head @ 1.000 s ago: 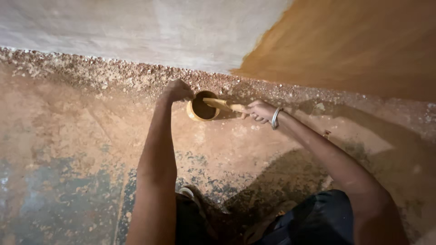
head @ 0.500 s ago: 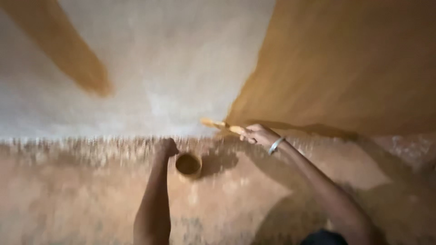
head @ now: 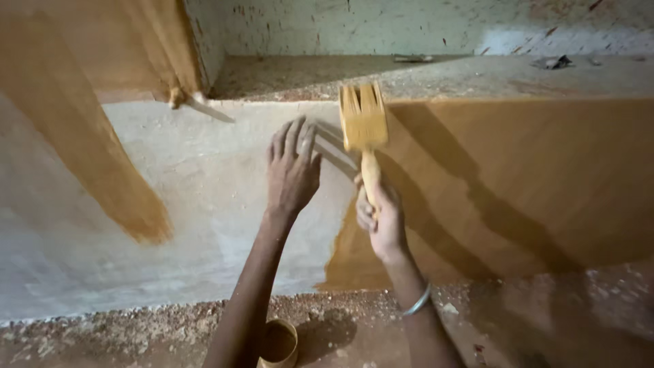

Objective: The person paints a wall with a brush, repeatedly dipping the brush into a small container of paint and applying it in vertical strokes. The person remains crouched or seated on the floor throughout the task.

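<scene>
Head view, looking at a low plastered wall with a ledge along its top. Right hand near centre, fingers wrapped tight around the handle of a wide paintbrush, bristles pointing to 12 o'clock and loaded with ochre paint, pressed against the wall just under the ledge's front edge. A metal bangle on the right wrist. Left hand just beside the brush at 9 o'clock, fingers spread and extended, palm flat against bare grey plaster, gripping nothing. Ochre coat covering the wall from the brush out toward 3 o'clock, with darker diagonal streaks across it; its ragged edge running down at 6 o'clock from the right hand. A separate ochre stripe slanting across the grey plaster toward 9 o'clock, well apart from both hands. Small round paint cup on the floor at 6 o'clock, partly hidden behind the left forearm, its inside the same ochre. Floor along the bottom strewn with pale grit and specks. Back wall above the ledge, at 12 o'clock, whitish and flecked with spots. A few small scraps lying on the ledge toward 2 o'clock, too small to identify.
</scene>
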